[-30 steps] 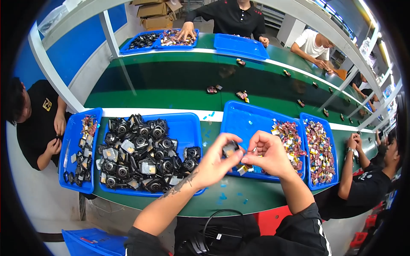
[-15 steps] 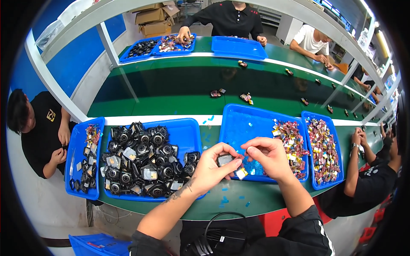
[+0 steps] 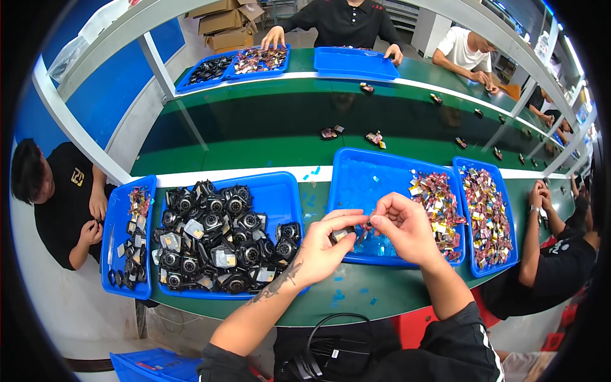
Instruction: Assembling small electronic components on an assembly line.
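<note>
Casing [image 3: 338, 236], small, dark, squarish, pinched in left hand [image 3: 323, 249] over near-left edge of blue rectangular plastic tray [image 3: 366, 170]. Right hand [image 3: 402, 228] just beside, thumb and fingertips together; cannot tell on what. Tray's left side mostly open; pink-and-silver parts [image 3: 439, 204] crowd right edge. Green worktop [image 3: 389, 286] mostly open nearside.

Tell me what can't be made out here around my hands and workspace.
In the head view:
Much of the dark part: covered by the left hand.
What the right hand pinches, if anything: too small, behind fingers.
What lies beneath the top black cases in the blue tray: they cover it.
Part of the blue bin: cut off by the bottom edge.
</note>
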The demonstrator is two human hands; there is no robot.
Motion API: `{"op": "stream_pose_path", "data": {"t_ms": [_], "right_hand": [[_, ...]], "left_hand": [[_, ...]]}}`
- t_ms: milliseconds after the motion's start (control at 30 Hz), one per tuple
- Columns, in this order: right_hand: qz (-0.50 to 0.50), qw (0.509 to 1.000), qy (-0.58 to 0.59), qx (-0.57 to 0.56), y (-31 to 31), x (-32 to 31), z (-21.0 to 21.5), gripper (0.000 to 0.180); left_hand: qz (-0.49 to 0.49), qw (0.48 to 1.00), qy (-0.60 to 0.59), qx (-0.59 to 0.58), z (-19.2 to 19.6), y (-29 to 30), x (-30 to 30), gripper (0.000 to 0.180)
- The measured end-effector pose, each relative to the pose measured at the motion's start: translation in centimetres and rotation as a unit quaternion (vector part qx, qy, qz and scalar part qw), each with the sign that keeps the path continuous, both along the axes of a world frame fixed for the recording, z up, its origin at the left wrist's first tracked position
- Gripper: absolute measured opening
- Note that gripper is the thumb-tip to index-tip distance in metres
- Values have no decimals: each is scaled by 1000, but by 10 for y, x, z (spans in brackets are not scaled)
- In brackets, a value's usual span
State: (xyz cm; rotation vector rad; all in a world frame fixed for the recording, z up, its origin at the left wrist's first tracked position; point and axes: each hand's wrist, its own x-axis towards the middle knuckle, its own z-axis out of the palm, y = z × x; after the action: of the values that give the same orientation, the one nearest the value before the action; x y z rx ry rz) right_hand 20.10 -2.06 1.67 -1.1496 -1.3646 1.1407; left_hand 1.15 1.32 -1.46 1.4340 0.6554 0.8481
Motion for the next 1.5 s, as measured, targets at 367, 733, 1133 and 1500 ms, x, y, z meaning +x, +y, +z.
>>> {"op": "stream_pose_path", "data": {"t_ms": [367,733,1133,1500], "right_hand": [[43,998,20,-32,-1,-3,-8,10],[-131,890,-375,225,12,2,3,14],[72,992,48,91,12,6,-14,8],[113,991,-27,63,2,-15,-19,15]], "left_hand": [[56,990,44,122,4,-7,3,15],[64,994,-32,-78,11,-3,-2,12],[33,985,-117,-123,6,-6,0,29],[205,951,-189,-135,-6,1,-9,21]]}}
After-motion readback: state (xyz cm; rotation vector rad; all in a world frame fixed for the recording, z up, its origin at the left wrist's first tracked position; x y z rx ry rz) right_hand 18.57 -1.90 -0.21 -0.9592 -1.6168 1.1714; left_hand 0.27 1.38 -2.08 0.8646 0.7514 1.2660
